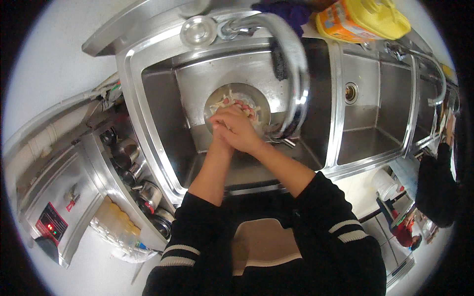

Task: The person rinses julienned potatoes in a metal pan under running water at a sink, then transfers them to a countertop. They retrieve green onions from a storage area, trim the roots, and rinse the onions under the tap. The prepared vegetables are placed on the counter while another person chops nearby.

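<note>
My left hand (pixel 221 132) and my right hand (pixel 239 127) are pressed together over a round metal bowl (pixel 264 103) in the left basin of a stainless-steel sink (pixel 229 59). In the bowl lie pale strips and pinkish-red pieces of food (pixel 240 104), just past my fingers. The right hand lies over the left, and most of the left hand is hidden. Whether anything is held between the palms cannot be seen. The curved chrome faucet (pixel 301 74) arches over the basin to the right of my hands.
A small metal dish (pixel 198 32) stands on the sink's back ledge. Behind the sink are a purple cloth (pixel 289 14) and a yellow jug (pixel 381 20). Metal pots (pixel 126 150) sit on a shelf at left. Another person's dark sleeve (pixel 437 185) shows at far right.
</note>
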